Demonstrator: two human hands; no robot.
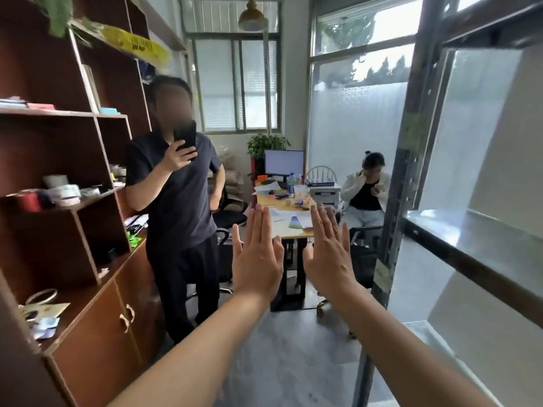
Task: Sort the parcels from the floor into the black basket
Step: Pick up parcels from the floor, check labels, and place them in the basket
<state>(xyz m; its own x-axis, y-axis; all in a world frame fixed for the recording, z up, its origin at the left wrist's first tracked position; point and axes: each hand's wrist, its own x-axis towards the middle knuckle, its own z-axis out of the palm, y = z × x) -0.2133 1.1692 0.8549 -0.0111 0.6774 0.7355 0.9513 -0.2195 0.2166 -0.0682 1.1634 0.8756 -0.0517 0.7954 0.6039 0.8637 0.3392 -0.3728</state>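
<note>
My left hand [257, 254] and my right hand [329, 251] are both raised in front of me at chest height, backs toward me, fingers straight and together. They hold nothing and sit side by side with a small gap between them. No parcels and no black basket appear in this view; the camera faces forward into the room, and only a patch of grey floor [282, 362] shows beneath my forearms.
A brown shelf unit [73, 201] with cupboard doors lines the left. A person in dark clothes [182, 207] stands close ahead holding a phone. Behind are a desk [285, 218] with a monitor and a seated person [367, 198]. A metal rack [470, 239] stands at right.
</note>
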